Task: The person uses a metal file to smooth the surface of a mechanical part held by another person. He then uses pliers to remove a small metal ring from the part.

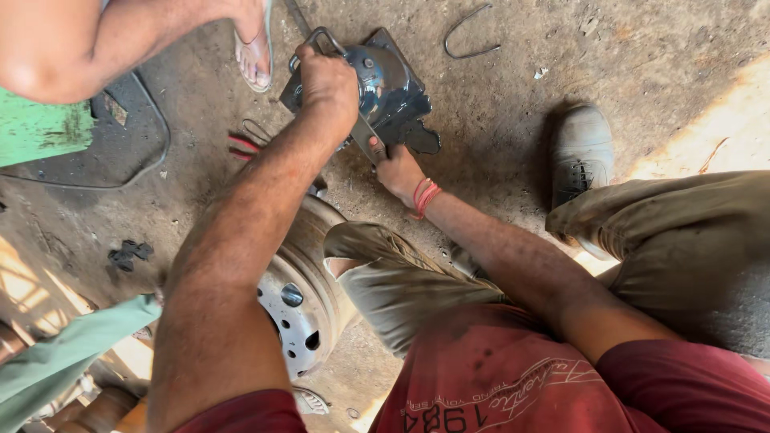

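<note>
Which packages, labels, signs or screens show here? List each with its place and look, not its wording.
No packages, signs or screens in view.
Printed graphic: pale lettering and numerals across the chest of the person's dark red shirt, bottom centre, seen upside down.

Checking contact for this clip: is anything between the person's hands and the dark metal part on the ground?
Nothing visible is. The left hand rests directly on top of the dark metal part, by its wire handle. The right hand grips a flat metal bar that runs up against the part's side. No other object lies between them.
</note>
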